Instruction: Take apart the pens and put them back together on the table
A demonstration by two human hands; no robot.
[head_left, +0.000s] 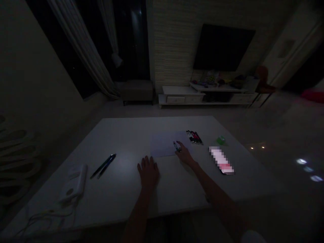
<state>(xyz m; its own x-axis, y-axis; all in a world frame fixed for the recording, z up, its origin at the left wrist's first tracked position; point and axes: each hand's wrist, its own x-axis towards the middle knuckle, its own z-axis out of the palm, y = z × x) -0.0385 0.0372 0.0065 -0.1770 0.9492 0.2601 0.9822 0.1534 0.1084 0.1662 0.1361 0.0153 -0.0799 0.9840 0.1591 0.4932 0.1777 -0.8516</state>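
Observation:
A sheet of pale paper lies on the white table, towards the far side. My right hand is at the paper's near right corner, its fingertips pinching a small blue and metal object. The object is too small and dim to identify. My left hand rests palm down on the table, fingers apart, just below the paper's near edge, holding nothing.
A bundle of dark pens, a small green object and a phone lie right of the paper. Two pens and a white charger with cable lie to the left. Beyond the table are a stool and a low white cabinet.

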